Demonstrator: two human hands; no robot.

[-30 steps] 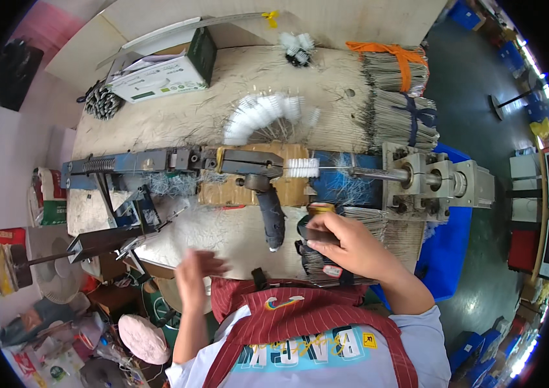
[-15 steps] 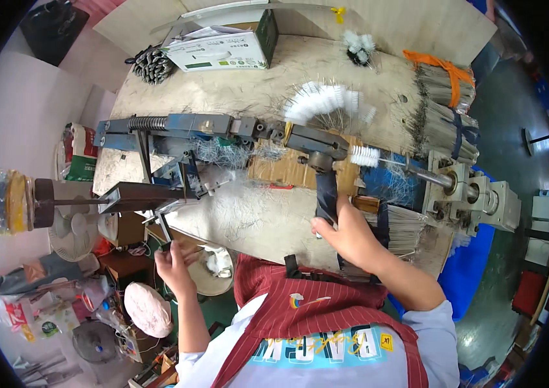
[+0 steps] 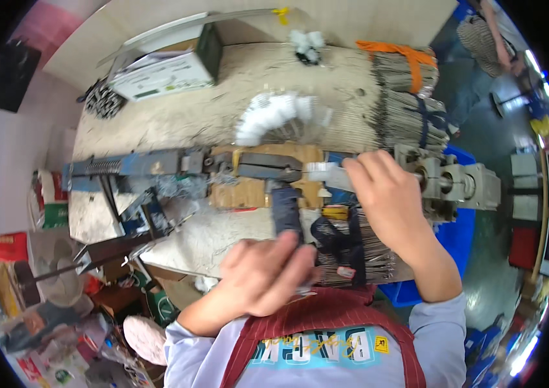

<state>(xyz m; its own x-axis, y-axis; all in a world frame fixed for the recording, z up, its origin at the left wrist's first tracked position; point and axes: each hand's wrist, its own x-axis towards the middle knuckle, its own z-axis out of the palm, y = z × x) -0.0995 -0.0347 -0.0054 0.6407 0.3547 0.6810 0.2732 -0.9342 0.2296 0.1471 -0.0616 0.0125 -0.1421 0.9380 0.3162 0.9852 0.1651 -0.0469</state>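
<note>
A metal clamp jaw [image 3: 268, 167] sits on the bench machine, and a black-wrapped handle [image 3: 285, 210] hangs from it toward me. Just right of the jaw lies a white bristle brush [image 3: 336, 174]. My right hand [image 3: 387, 200] is closed over the brush's right part, hiding its stem. Near the lower end of the handle, my left hand [image 3: 268, 275] is smeared by motion; whether it touches the handle or holds anything cannot be made out. Beyond the jaw, several white brushes [image 3: 271, 116] lie fanned out on the bench.
Bundles of wire stems [image 3: 410, 116] lie at the bench's right, one tied with an orange strip [image 3: 410, 55]. A spindle block [image 3: 452, 184] stands at the right end. A white-and-green box [image 3: 164, 71] sits far left. Another person [image 3: 491, 39] is at the far right.
My right hand has left the black handle and moved right onto the brush. My left hand has come from the lever at left toward the handle. The view has shifted.
</note>
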